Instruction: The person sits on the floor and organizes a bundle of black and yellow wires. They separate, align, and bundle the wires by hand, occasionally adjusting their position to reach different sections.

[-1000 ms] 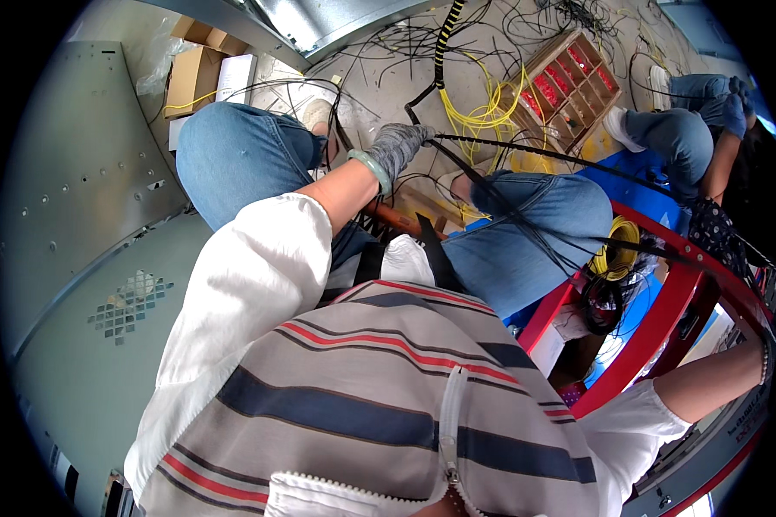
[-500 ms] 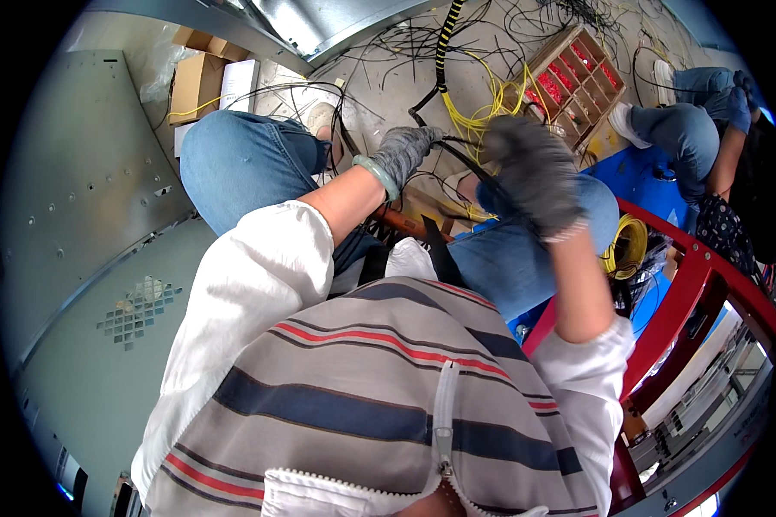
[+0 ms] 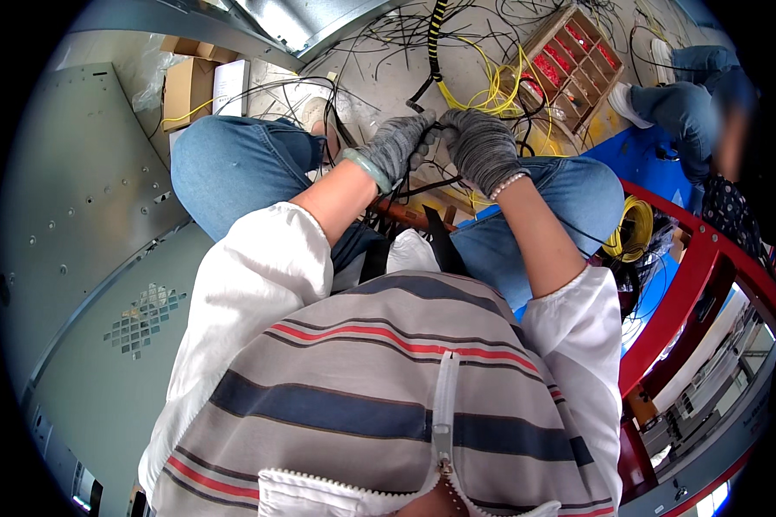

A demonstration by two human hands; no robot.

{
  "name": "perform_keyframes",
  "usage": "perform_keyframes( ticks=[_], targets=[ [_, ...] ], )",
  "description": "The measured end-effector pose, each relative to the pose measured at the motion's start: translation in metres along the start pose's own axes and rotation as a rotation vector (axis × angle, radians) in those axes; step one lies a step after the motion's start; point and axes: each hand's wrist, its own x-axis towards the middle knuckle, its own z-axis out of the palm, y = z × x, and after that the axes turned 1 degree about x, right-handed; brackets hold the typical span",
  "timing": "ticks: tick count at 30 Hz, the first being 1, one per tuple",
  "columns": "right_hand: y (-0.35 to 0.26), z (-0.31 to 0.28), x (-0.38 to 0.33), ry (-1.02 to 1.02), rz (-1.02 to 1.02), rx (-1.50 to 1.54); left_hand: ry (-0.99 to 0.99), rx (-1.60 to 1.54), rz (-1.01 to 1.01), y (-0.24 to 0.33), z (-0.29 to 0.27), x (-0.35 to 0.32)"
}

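Since half a second ago the right hand has moved up and over to meet the left hand; the two gloved hands are now together above the knees, where before they were apart. Both wear grey knit gloves. Their fingertips meet on a thin black wire, each hand's fingers pressed together and pinching it from its own side. The wire sits right between the two grips and trails down toward the person's lap, below the hands.

A green bangle circles the left wrist just behind that grip, and a pearl bracelet circles the right wrist.

Beyond the pinch, further from the person, loose yellow wires and black wires lie tangled on the floor. Up and to the right of the grip is a wooden compartment tray of small red parts. To the right of the hands, past the right knee, a coil of yellow wire hangs by a red metal frame. Well to the left of the grip sits a cardboard box.
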Motion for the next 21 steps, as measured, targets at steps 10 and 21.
perform_keyframes(
  ticks=[10,21],
  targets=[
    [0.019,-0.03,0.012,-0.444,0.252,0.698,-0.438,-0.273,0.164,-0.01,-0.018,-0.002],
    [0.03,-0.018,0.013,-0.267,-0.06,0.294,-0.199,0.713,0.38,-0.004,-0.025,0.001]
  ],
)
